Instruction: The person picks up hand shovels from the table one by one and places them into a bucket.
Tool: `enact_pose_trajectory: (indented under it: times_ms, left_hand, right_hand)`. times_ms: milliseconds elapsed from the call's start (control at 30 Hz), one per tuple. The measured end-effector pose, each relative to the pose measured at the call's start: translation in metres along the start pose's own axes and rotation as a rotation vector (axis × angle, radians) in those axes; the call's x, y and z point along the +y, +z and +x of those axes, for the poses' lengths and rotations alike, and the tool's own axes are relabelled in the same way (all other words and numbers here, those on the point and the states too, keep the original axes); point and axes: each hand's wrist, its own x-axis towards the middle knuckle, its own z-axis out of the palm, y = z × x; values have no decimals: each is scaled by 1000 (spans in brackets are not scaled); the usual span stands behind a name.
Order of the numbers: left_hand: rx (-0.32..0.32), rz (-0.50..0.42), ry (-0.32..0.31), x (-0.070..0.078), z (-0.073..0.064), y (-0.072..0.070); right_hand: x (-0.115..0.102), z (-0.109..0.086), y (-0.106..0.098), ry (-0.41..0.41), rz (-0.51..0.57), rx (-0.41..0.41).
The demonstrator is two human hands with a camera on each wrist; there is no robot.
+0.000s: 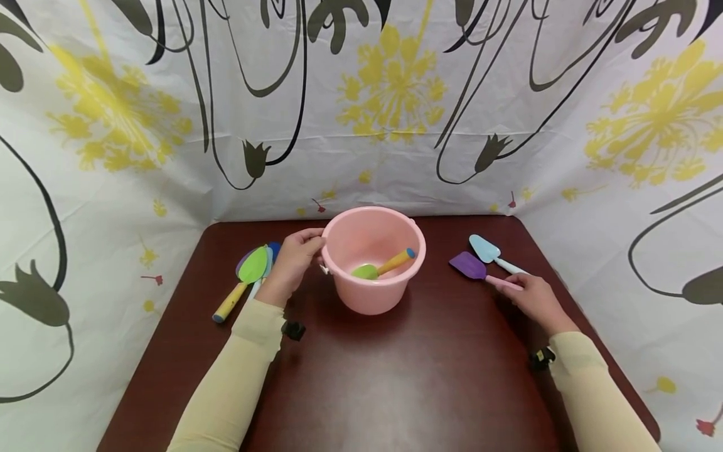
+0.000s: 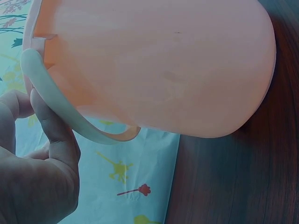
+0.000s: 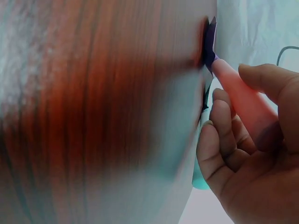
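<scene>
A pink bucket stands upright at the table's middle. My left hand pinches its rim on the left side; in the left wrist view the bucket's pale handle hangs down beside my fingers. Inside the bucket lies a green toy shovel with a yellow handle. On the right, my right hand grips a purple toy shovel by its pink handle, thumb on one side and fingers curled on the other. A light blue toy trowel lies just behind it, its handle end partly hidden by my hand.
Left of my left forearm lies a small pile of toy shovels, a green one with a yellow handle on top and a dark blue one under it. Floral cloth hangs around the dark brown table at the back and sides.
</scene>
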Motion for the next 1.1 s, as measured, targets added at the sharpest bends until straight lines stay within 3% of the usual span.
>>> enact_pose_trajectory:
  times_ms: [433, 767, 933, 1100]
  left_hand:
    - [-5, -15, 6, 2, -1, 1]
    - [-6, -43, 17, -2, -1, 1]
    - [-3, -43, 25, 0, -1, 1]
    - [1, -46, 29, 0, -2, 1]
  right_hand:
    - [-23, -4, -24, -13, 0, 41]
    - [-48, -6, -37, -42, 58, 71]
    - [-64, -3, -45, -87, 74, 113]
    - [-86, -2, -57, -80, 103, 117]
